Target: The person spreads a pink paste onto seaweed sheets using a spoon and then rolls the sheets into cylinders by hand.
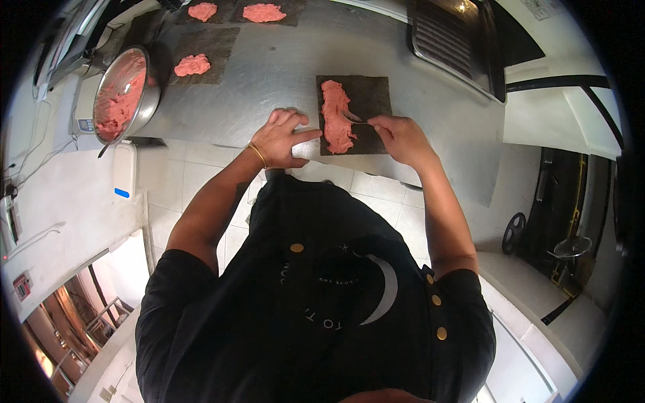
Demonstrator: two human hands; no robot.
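Observation:
A dark seaweed sheet (373,97) lies on the steel table, with a long strip of pink paste (334,111) along its left side. My right hand (404,140) is closed around the handle of a slim metal utensil (355,121), whose head rests in the paste; whether it is a spoon or a fork I cannot make out. At the sheet's left edge is my left hand (279,139), fingers apart and holding nothing. Its index fingertip reaches the sheet's edge near the paste.
Several more dark sheets topped with pink paste (193,65) lie at the far left of the steel table (282,74). A metal bowl (149,101) of paste sits on a scale (86,125) at left. A ridged metal tray (451,40) occupies the far right.

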